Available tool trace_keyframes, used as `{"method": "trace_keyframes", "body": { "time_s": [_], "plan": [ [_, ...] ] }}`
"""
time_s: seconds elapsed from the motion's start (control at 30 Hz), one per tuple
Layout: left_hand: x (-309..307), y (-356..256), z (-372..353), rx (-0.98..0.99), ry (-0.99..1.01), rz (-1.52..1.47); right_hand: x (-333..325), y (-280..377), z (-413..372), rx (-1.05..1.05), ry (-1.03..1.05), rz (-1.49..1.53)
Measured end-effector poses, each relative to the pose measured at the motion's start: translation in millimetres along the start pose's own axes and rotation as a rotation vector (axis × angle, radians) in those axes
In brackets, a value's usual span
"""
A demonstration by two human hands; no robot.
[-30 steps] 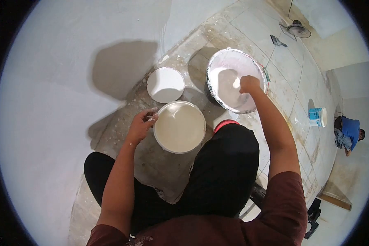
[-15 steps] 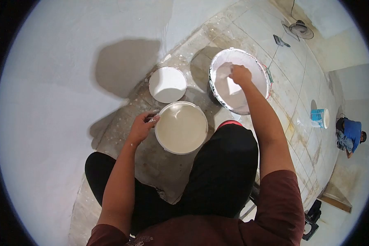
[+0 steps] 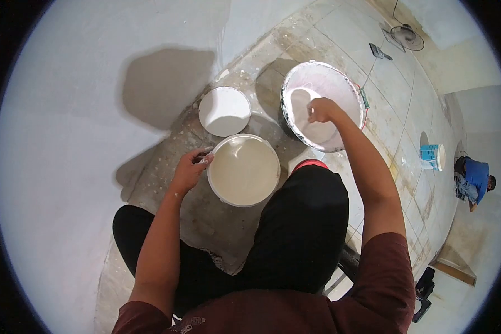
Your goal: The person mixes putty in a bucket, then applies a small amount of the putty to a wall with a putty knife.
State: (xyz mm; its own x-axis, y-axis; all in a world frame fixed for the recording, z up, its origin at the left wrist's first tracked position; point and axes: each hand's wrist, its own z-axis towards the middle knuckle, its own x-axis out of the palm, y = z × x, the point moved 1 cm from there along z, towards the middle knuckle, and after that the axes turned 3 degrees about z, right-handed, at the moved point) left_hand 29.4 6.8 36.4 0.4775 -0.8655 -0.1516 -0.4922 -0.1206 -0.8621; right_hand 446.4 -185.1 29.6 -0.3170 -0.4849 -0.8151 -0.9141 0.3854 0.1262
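A small round bucket (image 3: 243,170) of smooth, cream-coloured liquid stands between my knees. My left hand (image 3: 193,167) grips its left rim, with white smears on the fingers. To the upper right is a larger bucket (image 3: 352,89), its rim and inner wall coated in white, holding pale wet material. Over that material my right hand (image 3: 322,110) is closed with the fingers bent downward; whatever they hold is hidden. A round white lid or covered tub (image 3: 225,103) sits just beyond the small bucket, partly in shadow.
A wall stands close on the left. On the tiled floor lie a wide brush-like tool (image 3: 380,52) and a fan (image 3: 407,37). Farther right are a blue-and-white bucket (image 3: 432,157) and a crouching person in a blue top (image 3: 476,178).
My right hand has shifted slightly down and left within the large bucket. My left hand stays at the small bucket's rim. The whole view has drifted slightly.
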Motion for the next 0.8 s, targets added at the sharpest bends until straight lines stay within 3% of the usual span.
{"method": "trace_keyframes", "body": {
  "time_s": [0.17,0.33,0.5,0.63,0.73,0.8],
  "plan": [
    [-1,-1,0,-0.008,-0.031,0.106,-17,30,5,0.321,-0.267,0.146],
    [1,-1,2,0.016,-0.037,0.09,-4,-6,6,0.474,-0.456,0.028],
    [1,-7,-1,-0.008,-0.043,0.111,-8,-23,-23,0.676,-0.282,-0.076],
    [3,-2,4,0.047,-0.021,0.054,-21,1,-41,0.501,0.074,-0.199],
    [4,-4,2,-0.006,-0.039,-0.016,-6,2,-13,0.219,0.249,-0.225],
    [5,-8,0,-0.048,-0.03,-0.098,-7,13,2,0.149,0.182,-0.149]
  ]
}}
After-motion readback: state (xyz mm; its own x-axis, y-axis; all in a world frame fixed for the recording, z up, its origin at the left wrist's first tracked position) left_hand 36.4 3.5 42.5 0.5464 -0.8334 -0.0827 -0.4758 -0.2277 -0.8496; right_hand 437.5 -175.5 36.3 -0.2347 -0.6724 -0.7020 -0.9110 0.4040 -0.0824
